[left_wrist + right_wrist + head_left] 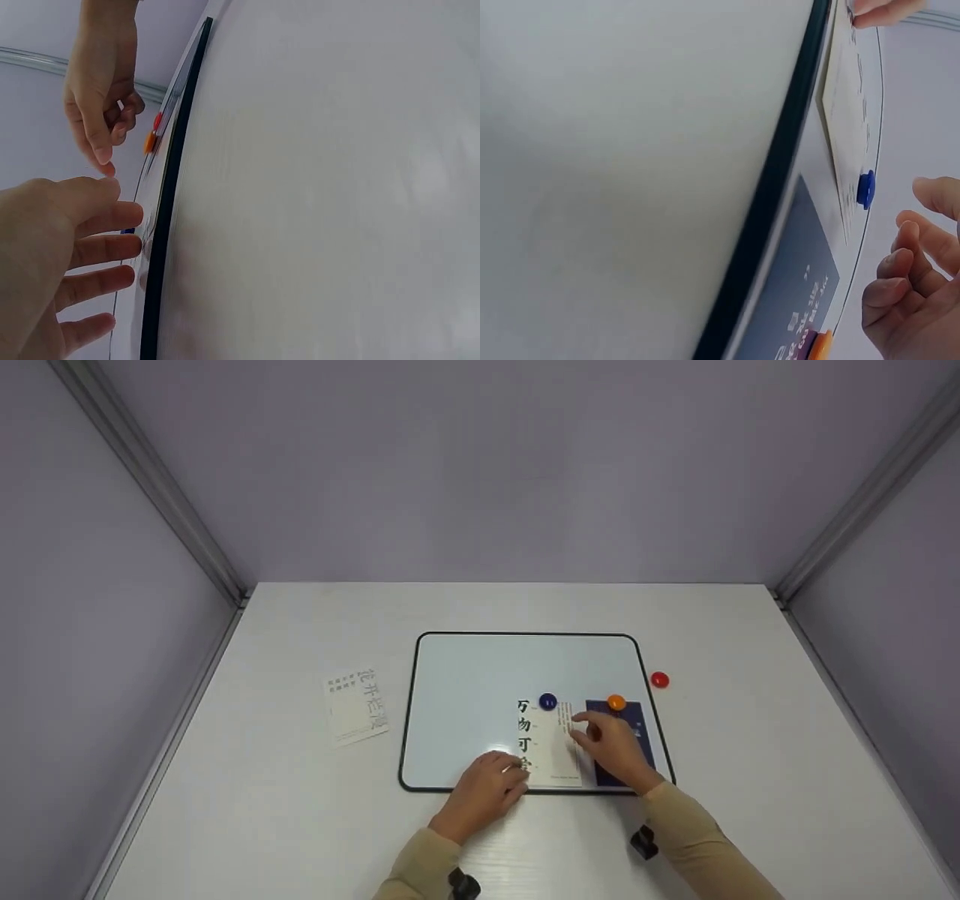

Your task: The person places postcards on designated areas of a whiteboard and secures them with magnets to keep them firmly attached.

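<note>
A whiteboard (465,682) with a black rim lies on the table. On its lower right part sits a white card (553,757) with dark brush-style characters, a blue round magnet (548,702) at its top edge. Beside it is a navy card (787,277), with an orange round magnet (616,703) at its top. My left hand (489,787) is at the white card's lower left corner, fingers extended and slightly spread. Over the gap between both cards hovers my right hand (613,746), its fingers loosely bent with nothing between them; it hides part of the navy card.
A red round magnet (660,679) lies on the table just past the board's right edge. Left of the board, another white card (352,716) with handwritten-looking characters rests on the white table (300,825). Pale walls enclose the table at the back and sides.
</note>
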A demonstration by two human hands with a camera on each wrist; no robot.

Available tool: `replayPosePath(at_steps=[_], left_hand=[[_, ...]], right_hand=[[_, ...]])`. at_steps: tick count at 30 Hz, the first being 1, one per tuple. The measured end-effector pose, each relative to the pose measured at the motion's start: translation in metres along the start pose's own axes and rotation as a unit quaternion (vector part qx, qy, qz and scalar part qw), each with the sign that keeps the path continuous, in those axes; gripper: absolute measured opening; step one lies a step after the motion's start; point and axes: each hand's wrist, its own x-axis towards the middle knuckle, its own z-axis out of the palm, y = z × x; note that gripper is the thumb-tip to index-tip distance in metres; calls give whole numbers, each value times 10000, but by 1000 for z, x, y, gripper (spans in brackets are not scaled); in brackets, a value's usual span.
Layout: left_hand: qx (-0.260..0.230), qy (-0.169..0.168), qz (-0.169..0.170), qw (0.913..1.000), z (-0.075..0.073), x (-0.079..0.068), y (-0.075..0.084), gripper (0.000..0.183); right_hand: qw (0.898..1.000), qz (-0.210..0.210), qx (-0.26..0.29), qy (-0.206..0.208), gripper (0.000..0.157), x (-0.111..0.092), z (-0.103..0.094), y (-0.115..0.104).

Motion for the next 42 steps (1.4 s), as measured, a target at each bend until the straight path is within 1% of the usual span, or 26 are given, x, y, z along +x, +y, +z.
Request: replayPosePath(at_steps=[9,15,19,24,28,33,36,42], left_hand=[[-49,133,-34,9999,-6,-1,-7,19],[-203,173,-308,9992,-8,-5,-11,19],[-262,360,-447,9980,-8,-7,-16,17],[-184,602,-449,9970,-9,-9,-21,15],[-221,677,-473,9963,-11,-10,-25,16],[-261,722,-629,9951,-13,-12,-30,16],[-234,738,-712,9944,-14,-12,-33,16],[-286,773,-947,9921,-20,-13,-40,16]], right_hand=[[9992,104,-370,-129,26,-18,-2,8],[9979,98,-623,-134,25,-30,-5,16],[9970,66,-760,-130,24,-35,-7,19],[9962,0,-873,-10,23,-40,-10,23],[9936,-273,-1073,201,23,-45,-12,29],[9848,-750,-1495,475,23,-48,-12,37],[9800,-894,-1698,525,26,-50,-13,41],[9740,-1114,-1893,553,36,-53,-15,50]])
